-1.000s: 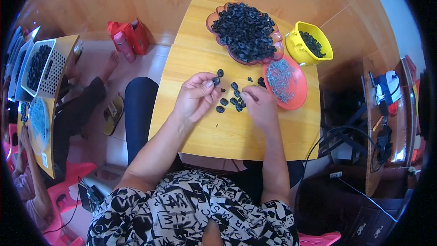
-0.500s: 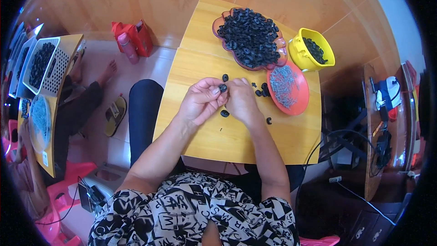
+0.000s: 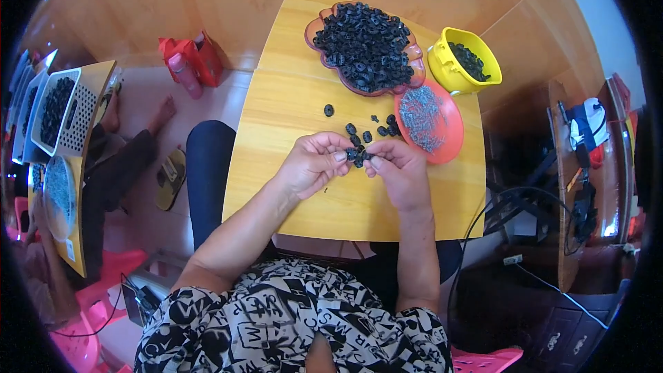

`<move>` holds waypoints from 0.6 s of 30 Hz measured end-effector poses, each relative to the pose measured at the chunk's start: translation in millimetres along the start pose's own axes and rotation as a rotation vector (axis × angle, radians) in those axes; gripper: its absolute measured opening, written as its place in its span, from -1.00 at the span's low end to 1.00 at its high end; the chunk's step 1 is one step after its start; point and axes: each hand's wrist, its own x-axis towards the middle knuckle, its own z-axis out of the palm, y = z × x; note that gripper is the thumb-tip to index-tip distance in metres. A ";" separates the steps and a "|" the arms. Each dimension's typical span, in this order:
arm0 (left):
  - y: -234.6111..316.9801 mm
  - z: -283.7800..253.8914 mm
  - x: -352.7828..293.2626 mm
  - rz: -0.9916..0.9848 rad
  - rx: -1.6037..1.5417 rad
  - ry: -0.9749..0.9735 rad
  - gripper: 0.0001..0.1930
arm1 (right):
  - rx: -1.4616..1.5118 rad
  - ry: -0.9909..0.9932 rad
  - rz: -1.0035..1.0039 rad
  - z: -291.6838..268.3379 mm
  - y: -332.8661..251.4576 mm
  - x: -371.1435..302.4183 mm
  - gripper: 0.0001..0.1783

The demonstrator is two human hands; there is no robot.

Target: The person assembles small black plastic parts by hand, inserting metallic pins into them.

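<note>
My left hand [image 3: 312,164] is pinched around a small round black part [image 3: 350,155], low over the wooden table [image 3: 276,110]. Just to its right, the thumb and fingers of my right hand [image 3: 404,169] press together at a dark bit too small to name. The two hands' fingertips almost meet. Several like black parts lie right beyond the fingers, and one loose black part [image 3: 329,110] sits farther left. Near the red plate [image 3: 452,128] is another little group of black parts [image 3: 391,124]. Small grey metal-looking pieces [image 3: 423,117] lie on that plate.
A flower-shaped tray [image 3: 314,33] heaped with black parts stands at the table's far side. Beside it is a yellow bucket [image 3: 449,77] with black parts inside. At far left, another person sits by a table with a white basket [image 3: 74,121]. A black cable [image 3: 476,224] hangs at right.
My right hand has shifted right and opened out from its curled pose, its fingertips now facing the left hand's. Both hands are slightly nearer me, and more black parts show beyond them.
</note>
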 end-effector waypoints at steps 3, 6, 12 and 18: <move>-0.6 0.2 -0.5 0.003 0.043 0.025 -0.83 | -0.020 0.004 -0.011 4.4 0.9 -0.6 -0.84; -1.8 -1.9 0.1 0.001 0.079 0.003 -0.84 | -0.024 0.014 -0.024 6.2 3.7 -0.5 -0.85; 0.5 1.4 -1.2 0.001 0.108 0.046 -0.84 | -0.082 0.011 -0.040 8.9 2.9 -0.7 -0.86; -2.0 -0.2 -0.3 0.005 0.161 0.046 -0.84 | -0.228 0.036 -0.069 10.7 3.3 -2.8 -0.89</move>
